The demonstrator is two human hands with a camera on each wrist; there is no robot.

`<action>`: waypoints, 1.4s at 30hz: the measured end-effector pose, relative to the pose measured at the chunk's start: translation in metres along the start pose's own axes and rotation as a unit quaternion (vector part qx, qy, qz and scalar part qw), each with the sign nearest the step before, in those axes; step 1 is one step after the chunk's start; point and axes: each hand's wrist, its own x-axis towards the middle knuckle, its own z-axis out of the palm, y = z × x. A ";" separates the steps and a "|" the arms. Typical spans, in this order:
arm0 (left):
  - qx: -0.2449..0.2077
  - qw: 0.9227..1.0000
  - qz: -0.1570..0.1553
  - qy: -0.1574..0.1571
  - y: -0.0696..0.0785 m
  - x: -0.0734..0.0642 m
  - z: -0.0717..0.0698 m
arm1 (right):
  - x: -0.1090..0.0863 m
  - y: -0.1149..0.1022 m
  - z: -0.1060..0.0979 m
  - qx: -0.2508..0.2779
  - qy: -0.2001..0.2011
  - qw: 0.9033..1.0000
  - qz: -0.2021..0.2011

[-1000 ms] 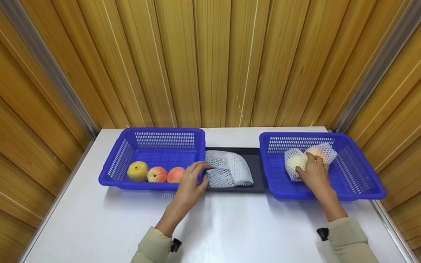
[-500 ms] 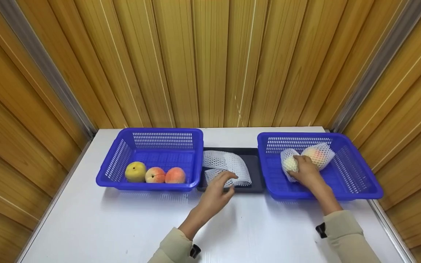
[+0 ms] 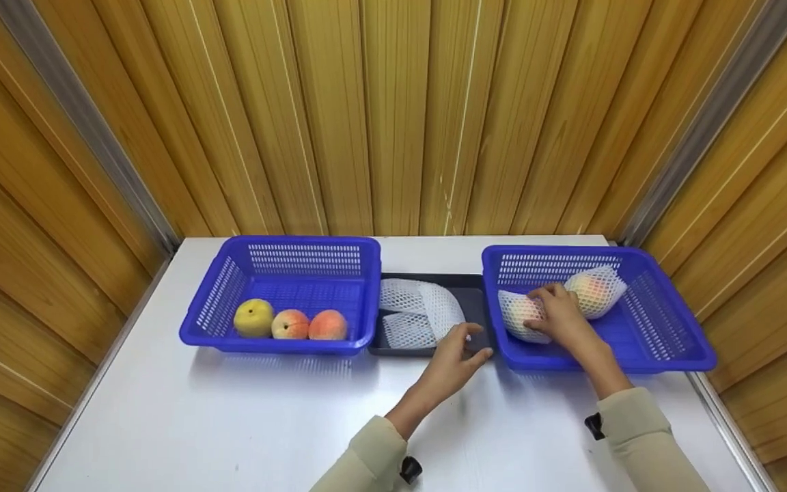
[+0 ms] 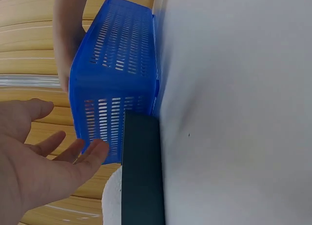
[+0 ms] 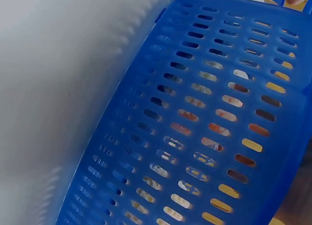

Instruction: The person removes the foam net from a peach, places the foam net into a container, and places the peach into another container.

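Note:
In the head view my right hand [image 3: 563,318] reaches into the right blue basket [image 3: 684,348] and pinches the near end of a peach in a white foam net [image 3: 520,318]. A second netted peach [image 3: 595,290] lies behind that hand. My left hand [image 3: 449,362] hovers over the front edge of the dark tray [image 3: 473,307], fingers apart and holding nothing. White foam nets [image 3: 410,331] lie in that tray. The left wrist view shows the left hand [image 4: 53,159] with spread fingers in front of the basket [image 4: 114,83]. Basket wall [image 5: 214,112] fills most of the right wrist view, hiding the right hand's grip.
The left blue basket [image 3: 277,347] holds a yellow peach [image 3: 254,318] and two pinkish peaches, one red-orange [image 3: 328,325]. Both baskets flank the tray on the white table [image 3: 264,417]. Wood-patterned walls [image 3: 393,123] enclose the back and sides.
My left hand has moved right from the left basket's corner, across the tray. The netted peach in my right hand has turned and shifted left within the basket.

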 end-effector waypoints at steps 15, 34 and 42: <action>-0.165 0.982 -0.069 0.059 -0.005 0.028 0.038 | 0.005 -0.005 0.017 0.055 -0.082 0.995 -0.031; -0.269 0.955 -0.109 0.060 -0.006 0.032 0.044 | 0.002 -0.010 0.027 0.053 -0.015 0.998 -0.036; -0.274 0.954 -0.110 0.058 -0.007 0.032 0.047 | 0.001 -0.017 0.021 0.035 0.032 0.999 0.016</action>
